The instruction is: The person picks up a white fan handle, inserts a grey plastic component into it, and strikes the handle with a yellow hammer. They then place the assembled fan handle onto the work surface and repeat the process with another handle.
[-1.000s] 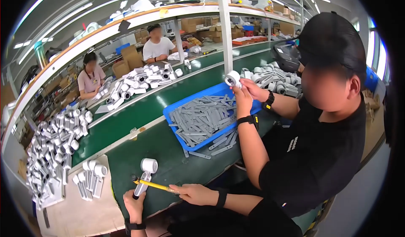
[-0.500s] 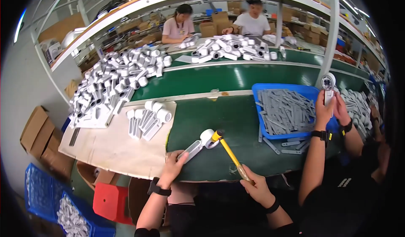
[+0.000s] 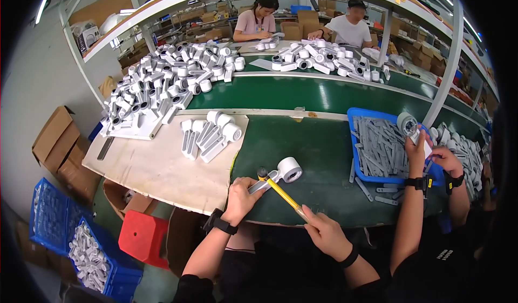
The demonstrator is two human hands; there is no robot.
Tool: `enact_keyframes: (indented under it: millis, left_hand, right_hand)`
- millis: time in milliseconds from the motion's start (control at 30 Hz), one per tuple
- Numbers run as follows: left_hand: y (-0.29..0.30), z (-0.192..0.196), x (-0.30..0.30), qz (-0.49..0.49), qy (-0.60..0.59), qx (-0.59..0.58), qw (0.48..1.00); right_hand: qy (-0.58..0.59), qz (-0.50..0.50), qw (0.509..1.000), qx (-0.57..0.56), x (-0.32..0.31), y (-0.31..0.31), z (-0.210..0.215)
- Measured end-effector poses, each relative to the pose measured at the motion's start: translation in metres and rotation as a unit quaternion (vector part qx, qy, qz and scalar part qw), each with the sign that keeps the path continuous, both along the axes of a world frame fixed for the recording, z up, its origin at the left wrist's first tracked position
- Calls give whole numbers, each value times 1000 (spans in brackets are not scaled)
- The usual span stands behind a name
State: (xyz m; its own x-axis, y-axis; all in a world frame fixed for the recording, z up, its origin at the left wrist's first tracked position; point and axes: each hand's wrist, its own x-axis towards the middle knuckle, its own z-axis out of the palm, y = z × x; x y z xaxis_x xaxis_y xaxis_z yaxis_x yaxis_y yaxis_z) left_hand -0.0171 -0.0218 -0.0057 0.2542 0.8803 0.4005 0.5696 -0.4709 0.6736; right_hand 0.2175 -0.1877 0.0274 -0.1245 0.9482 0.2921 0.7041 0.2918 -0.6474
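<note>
My left hand (image 3: 243,200) is closed on the handle end of a white part with a round cup-like head (image 3: 290,169) and a grey-faced handle. The part lies along the green bench top, its head pointing away to the right. My right hand (image 3: 327,234) grips a small hammer (image 3: 286,194) with a yellow shaft and a dark head. That hammer head is over the part's handle, close to my left fingers; whether it touches cannot be told. Left of them, several similar white parts (image 3: 211,135) lie grouped on a beige board (image 3: 156,165).
A blue tray (image 3: 350,141) of grey strips stands right, with loose strips beside it. A co-worker's hands (image 3: 418,154) hold a similar part there. White parts (image 3: 167,82) are heaped at the far left. Two people sit across the bench. A red stool (image 3: 141,238) and blue crates (image 3: 116,273) stand below left.
The hammer head has moved from the part's round head to its handle, nearer my left fingers. The whole view has shifted, so the bench appears farther right. The co-worker's part has tilted and lowered.
</note>
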Motion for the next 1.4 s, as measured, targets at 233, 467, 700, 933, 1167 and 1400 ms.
enact_keyframes:
  millis: [233, 467, 700, 933, 1167, 1400]
  left_hand:
    - [2, -6, -3, 8, -34, -20, 999]
    - [-10, -32, -19, 48, 22, 57, 997]
    - [-8, -36, -19, 75, 4, 69, 995]
    - [-11, -33, -17, 58, -10, 51, 997]
    - [-10, -27, -17, 61, 37, 35, 997]
    - [0, 3, 12, -39, 71, 25, 996]
  right_hand:
    - [12, -2, 1000, -6, -5, 1, 0]
    - [-4, 47, 999, -22, -20, -5, 0]
    - [-23, 40, 998, -49, -21, -11, 8]
    - [7, -50, 999, -4, -6, -6, 3]
    - [41, -39, 998, 17, 4, 3, -7]
    - [175, -38, 983, 36, 11, 7, -27]
